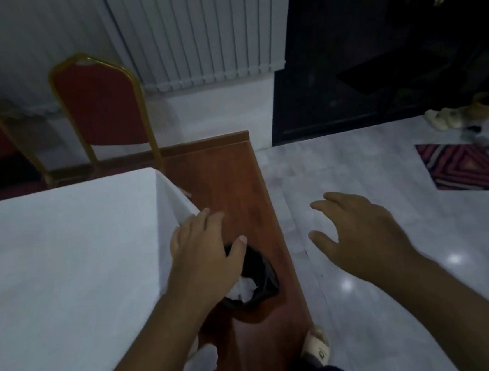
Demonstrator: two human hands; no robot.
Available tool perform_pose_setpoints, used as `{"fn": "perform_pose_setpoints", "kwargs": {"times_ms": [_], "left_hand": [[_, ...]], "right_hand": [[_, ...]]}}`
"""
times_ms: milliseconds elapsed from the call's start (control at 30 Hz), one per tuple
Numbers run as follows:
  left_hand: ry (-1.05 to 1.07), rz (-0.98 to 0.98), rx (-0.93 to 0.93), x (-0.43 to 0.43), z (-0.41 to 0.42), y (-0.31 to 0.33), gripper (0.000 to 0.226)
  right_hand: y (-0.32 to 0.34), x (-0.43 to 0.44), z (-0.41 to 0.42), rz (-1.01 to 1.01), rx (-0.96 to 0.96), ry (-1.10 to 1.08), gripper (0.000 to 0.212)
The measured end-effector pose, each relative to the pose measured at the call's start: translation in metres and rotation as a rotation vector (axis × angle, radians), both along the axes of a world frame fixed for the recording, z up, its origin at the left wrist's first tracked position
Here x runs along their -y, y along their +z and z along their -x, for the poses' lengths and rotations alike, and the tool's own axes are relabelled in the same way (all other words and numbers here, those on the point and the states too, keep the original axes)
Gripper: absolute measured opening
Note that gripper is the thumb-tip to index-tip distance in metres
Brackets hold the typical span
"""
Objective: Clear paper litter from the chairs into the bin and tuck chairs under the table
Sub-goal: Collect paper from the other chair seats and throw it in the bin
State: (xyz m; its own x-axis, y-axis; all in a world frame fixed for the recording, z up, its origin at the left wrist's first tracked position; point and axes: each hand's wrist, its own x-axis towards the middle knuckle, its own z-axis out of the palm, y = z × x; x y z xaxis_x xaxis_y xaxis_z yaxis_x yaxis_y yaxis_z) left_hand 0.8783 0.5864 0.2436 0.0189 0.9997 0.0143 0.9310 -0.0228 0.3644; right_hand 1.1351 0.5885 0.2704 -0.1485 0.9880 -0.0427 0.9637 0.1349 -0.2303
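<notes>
Left hand: the left hand (202, 251) hovers palm down over the bin, fingers (207, 217) spread loose and holding nothing, knuckles just beside the hanging corner of the cloth.
Right hand: the right hand (361, 233) floats over the pale floor at 3 o'clock of the bin, fingers wide apart and empty.
Bin: the bin (257, 278) sits on the raised wooden strip at 5 o'clock of the table corner, lined with a black, glossy, crinkled bag; its mouth is partly hidden under the left hand.
Paper litter: white crumpled paper (244, 287) lies inside the bag, soft-edged and bunched.
Table: the table (63, 267) is draped in a smooth white cloth that falls in a sharp fold at the corner.
Chairs: two red padded chairs (103, 107) with thin gold metal frames stand at 11 o'clock of the table, backs upright, seemingly drawn close to its far edge; their seats are hidden, so I cannot tell whether litter remains there.
Floor: polished pale marble with bright glints, likely slippery.
Risk: the limp bag could sag shut or tip if brushed; the cloth corner could snag on the left wrist and drag; the step edge beside the sandalled foot (316, 348) could trip a sideways move.
</notes>
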Motion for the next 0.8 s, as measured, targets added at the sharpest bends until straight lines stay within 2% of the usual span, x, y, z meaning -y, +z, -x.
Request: {"fn": "perform_pose_setpoints", "kwargs": {"times_ms": [167,367,600,800], "left_hand": [[0.145,0.03,0.042,-0.072,-0.022,0.001,0.061],[0.275,0.042,0.08,-0.159,-0.027,-0.005,0.062],[0.502,0.029,0.139,-0.291,0.013,-0.022,0.065],[0.687,-0.008,0.125,-0.373,0.072,-0.008,0.068]], "right_hand": [[0.004,-0.099,-0.026,0.059,0.008,0.125,0.058],[0.007,-0.229,-0.007,0.052,0.008,0.334,0.059],[-0.002,-0.397,0.07,0.036,0.025,0.555,0.058],[0.006,-0.511,0.156,0.059,0.062,0.777,0.061]]}}
